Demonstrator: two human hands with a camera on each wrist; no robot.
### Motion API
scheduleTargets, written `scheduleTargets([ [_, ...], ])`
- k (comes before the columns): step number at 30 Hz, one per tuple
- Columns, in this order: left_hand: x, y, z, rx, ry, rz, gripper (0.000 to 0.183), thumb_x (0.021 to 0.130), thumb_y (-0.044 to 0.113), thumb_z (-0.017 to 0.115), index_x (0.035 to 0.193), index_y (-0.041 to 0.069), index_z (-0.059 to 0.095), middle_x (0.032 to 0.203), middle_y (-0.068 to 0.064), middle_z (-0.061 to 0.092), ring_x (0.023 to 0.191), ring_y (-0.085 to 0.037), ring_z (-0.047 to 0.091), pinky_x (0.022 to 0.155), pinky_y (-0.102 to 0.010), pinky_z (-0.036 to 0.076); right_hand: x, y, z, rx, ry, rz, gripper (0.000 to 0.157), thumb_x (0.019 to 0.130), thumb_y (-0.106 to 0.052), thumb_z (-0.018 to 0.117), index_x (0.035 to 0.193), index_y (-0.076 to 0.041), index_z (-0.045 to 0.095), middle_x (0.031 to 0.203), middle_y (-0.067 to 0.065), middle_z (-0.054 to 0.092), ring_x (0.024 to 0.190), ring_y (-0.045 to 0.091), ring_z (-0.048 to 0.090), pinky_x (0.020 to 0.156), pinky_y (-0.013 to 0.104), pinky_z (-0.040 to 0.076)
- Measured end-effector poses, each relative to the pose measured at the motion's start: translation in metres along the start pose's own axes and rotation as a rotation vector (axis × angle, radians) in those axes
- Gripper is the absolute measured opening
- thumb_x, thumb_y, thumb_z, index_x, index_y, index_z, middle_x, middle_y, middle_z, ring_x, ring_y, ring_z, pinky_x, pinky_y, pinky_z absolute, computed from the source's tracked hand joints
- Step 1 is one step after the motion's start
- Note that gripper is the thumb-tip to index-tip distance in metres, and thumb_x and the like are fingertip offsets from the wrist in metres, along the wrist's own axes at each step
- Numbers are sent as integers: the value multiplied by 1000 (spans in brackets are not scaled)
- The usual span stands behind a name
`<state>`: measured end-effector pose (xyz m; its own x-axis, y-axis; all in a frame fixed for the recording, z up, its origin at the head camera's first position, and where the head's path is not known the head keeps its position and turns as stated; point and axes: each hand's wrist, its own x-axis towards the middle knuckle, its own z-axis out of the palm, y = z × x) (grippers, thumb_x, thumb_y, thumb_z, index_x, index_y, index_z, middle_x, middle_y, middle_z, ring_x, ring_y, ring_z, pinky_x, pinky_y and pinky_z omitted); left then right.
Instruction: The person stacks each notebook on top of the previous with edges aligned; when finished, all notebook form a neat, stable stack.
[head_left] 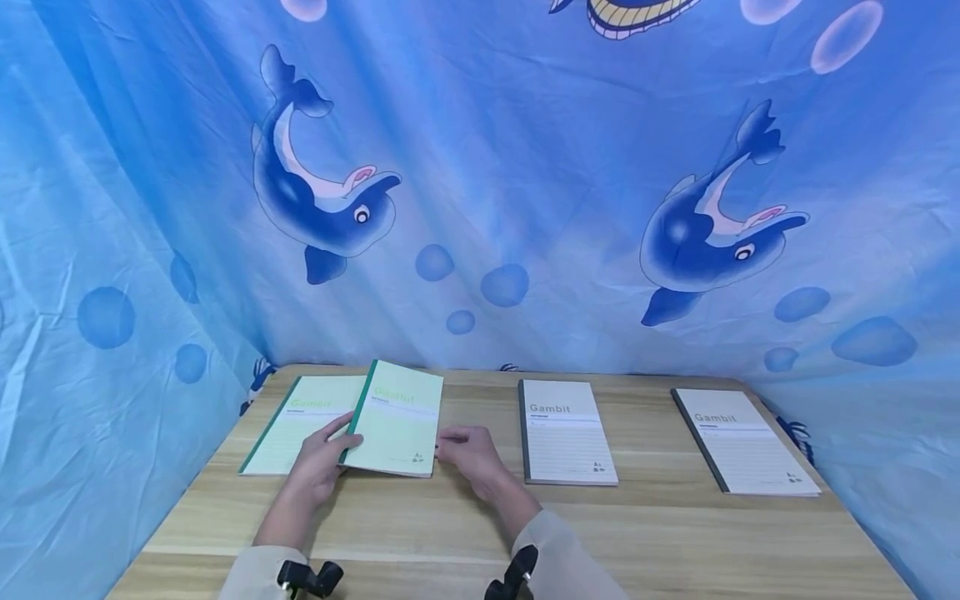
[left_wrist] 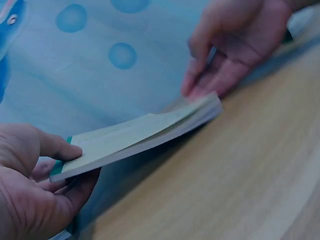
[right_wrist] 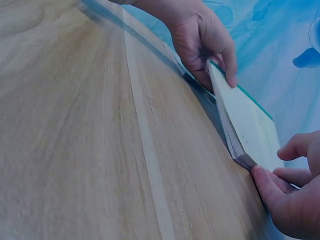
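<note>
A pale green notebook with a dark green spine (head_left: 397, 421) is held raised and tilted over the table. My left hand (head_left: 318, 462) grips its spine edge, thumb on the cover and the other fingers underneath, as the left wrist view (left_wrist: 35, 180) shows. At the opposite edge is my right hand (head_left: 472, 458), its thumb (right_wrist: 265, 185) right at the corner of the pages and its index finger held apart above the cover. The pages part slightly there. A second green notebook (head_left: 270, 450) lies flat at the left, partly covered by the raised one and my left hand.
Two white notebooks with dark spines lie flat to the right, one near the middle (head_left: 568, 433) and one by the table's right side (head_left: 750, 442). The wooden table (head_left: 420, 533) backs onto a blue curtain (head_left: 510, 192) printed with dolphins.
</note>
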<state>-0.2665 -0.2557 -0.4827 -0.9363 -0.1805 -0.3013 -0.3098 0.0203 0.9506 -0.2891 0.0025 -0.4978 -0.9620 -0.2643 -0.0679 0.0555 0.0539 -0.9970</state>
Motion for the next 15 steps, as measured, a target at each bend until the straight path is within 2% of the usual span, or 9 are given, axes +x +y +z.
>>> scheduleTargets([
  [4, -3, 4, -1, -107, -48, 4, 68, 105, 18, 57, 165, 18, 25, 163, -18, 40, 116, -6, 65, 100, -24, 57, 0, 0, 3, 47, 10, -8, 38, 86, -3, 70, 122, 9, 68, 113, 20, 71, 97, 22, 71, 91, 35, 63],
  [6, -5, 8, -1, -164, -74, 5, 69, 105, 17, 57, 165, 19, 23, 159, -16, 46, 108, -3, 69, 99, -24, 58, 0, 0, 4, 52, 17, -2, 40, 87, -5, 71, 124, 9, 67, 114, 20, 71, 98, 23, 72, 91, 36, 63],
  [11, -11, 18, 1, -276, -118, 15, 70, 105, 12, 56, 166, 19, 22, 131, 4, 66, 104, -3, 72, 99, -26, 58, 0, 0, 7, 44, 26, 17, 45, 88, -10, 72, 129, 7, 65, 118, 18, 71, 101, 21, 72, 94, 35, 62],
  [15, -14, 24, 1, -330, -143, 21, 70, 105, 11, 55, 166, 20, 22, 114, 13, 72, 106, -4, 73, 98, -25, 58, 2, 1, 8, 73, 22, 21, 44, 89, -10, 72, 129, 8, 65, 119, 19, 71, 102, 23, 73, 95, 37, 62],
])
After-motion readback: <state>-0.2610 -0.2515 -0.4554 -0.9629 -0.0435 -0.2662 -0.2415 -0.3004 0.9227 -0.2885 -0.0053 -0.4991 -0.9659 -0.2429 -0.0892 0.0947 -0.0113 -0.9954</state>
